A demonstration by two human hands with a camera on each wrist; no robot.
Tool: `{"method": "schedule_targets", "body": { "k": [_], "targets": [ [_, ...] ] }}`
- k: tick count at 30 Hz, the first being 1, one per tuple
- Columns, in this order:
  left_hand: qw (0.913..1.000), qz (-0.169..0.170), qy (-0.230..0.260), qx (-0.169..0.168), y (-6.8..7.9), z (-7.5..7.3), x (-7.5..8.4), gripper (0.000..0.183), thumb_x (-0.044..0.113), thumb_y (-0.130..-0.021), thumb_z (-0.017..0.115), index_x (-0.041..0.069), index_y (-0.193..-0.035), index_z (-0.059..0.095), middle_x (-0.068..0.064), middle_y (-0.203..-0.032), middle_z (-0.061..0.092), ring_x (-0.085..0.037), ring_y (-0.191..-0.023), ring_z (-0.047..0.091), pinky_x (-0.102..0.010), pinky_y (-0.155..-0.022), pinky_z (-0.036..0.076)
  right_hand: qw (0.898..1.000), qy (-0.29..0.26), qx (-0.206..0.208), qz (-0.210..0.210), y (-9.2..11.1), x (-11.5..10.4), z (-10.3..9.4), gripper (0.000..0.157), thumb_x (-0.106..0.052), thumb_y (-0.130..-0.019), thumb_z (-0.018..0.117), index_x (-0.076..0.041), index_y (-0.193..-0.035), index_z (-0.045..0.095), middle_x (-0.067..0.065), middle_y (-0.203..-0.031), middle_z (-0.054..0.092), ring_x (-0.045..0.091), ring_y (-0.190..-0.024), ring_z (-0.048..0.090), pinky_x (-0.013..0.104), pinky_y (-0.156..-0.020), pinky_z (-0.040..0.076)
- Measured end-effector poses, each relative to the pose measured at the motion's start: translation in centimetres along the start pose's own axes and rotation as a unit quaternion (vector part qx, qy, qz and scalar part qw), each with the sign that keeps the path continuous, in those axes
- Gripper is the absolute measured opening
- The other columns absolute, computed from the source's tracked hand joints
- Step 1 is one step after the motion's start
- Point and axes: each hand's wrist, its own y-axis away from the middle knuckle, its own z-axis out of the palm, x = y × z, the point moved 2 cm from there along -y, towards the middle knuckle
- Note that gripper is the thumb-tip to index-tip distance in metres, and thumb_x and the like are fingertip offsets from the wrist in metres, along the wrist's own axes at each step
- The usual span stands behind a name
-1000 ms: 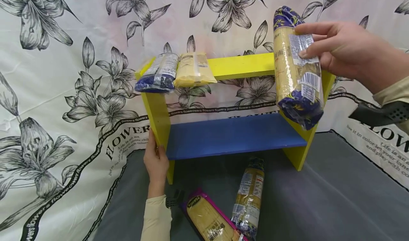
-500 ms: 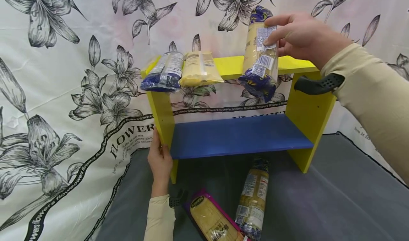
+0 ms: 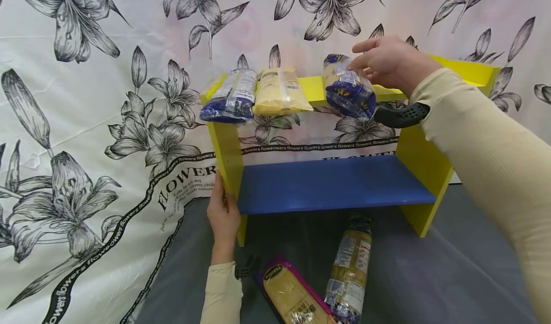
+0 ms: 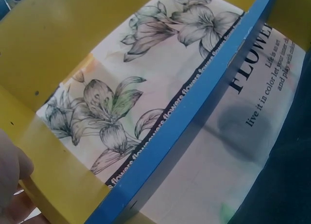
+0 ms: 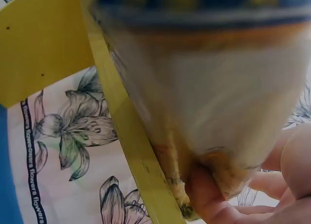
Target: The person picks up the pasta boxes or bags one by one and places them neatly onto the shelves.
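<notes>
Right hand (image 3: 387,63) raised, angled leftward, pinching a blue-ended packet (image 3: 349,92) — left hand (image 3: 224,219) lower, gripping a yellow side panel (image 3: 228,156).

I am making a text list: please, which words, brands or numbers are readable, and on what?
"FLOWER": floral cloth
"flowers", repeated: its black band
"Life is an art": cloth
"live it in color let your inner" (cut off): cloth
"and play with color": cloth
Too small or blurred: print on held pack, blue pack, yellow pack, pink-edged pack, long lower pack.
</notes>
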Motion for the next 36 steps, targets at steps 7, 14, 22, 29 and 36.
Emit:
{"method": "schedule_targets", "body": {
  "k": [7,14,22,29,36],
  "targets": [
    [1.0,-0.006,-0.007,-0.001,-0.1,0.0,-0.1,0.061,-0.014,-0.096,0.049,-0.001,-0.155,0.041,-0.027,-0.142,0.057,-0.047,-0.117,0.064,-0.06,-0.082,0.057,0.999,0.011,-0.049,-0.009,0.6,0.3,-0.5,0.084,-0.011,-0.105,0.051,-0.036,-0.165,-0.002,-0.004,-0.173,-0.01,0.027,-0.16,0.014,0.016,-0.083,0.055],
    [0.9999,-0.009,0.004,0.001,-0.1,0.0,0.1,0.06,-0.014,-0.096,0.049,-0.001,-0.154,0.041,-0.027,-0.144,0.056,-0.048,-0.124,0.06,-0.062,-0.091,0.054,0.989,0.097,-0.078,-0.074,2.9,0.5,0.3,0.089,-0.017,-0.102,0.059,-0.033,-0.166,-0.001,0.014,-0.173,0.004,0.037,-0.153,0.032,0.034,-0.114,0.044],
    [0.9997,-0.025,-0.005,-0.005,0.3,-0.1,0.2,0.062,-0.013,-0.096,0.049,0.0,-0.156,0.039,-0.029,-0.143,0.056,-0.049,-0.122,0.061,-0.062,-0.088,0.055,0.956,0.261,-0.065,-0.116,6.5,0.7,1.0,0.085,-0.037,-0.099,0.063,-0.025,-0.166,0.011,0.018,-0.169,0.023,0.036,-0.14,0.048,0.029,-0.099,0.056],
    [0.9995,-0.029,-0.009,-0.006,0.2,-0.2,0.3,0.063,-0.012,-0.097,0.049,0.001,-0.157,0.038,-0.029,-0.143,0.055,-0.05,-0.121,0.061,-0.063,-0.088,0.054,0.93,0.335,-0.066,-0.134,9.3,1.0,1.8,0.082,-0.043,-0.098,0.063,-0.025,-0.165,0.019,0.019,-0.165,0.033,0.035,-0.121,0.058,0.028,-0.077,0.058],
    [0.9994,-0.032,-0.005,-0.009,0.5,0.0,0.7,0.062,-0.012,-0.097,0.049,0.0,-0.156,0.038,-0.031,-0.142,0.055,-0.051,-0.12,0.061,-0.062,-0.089,0.054,0.912,0.384,-0.058,-0.13,10.5,2.2,2.9,0.083,-0.048,-0.096,0.065,-0.025,-0.164,0.023,0.023,-0.168,0.023,0.029,-0.097,0.065,0.033,-0.074,0.056]
  ]
}}
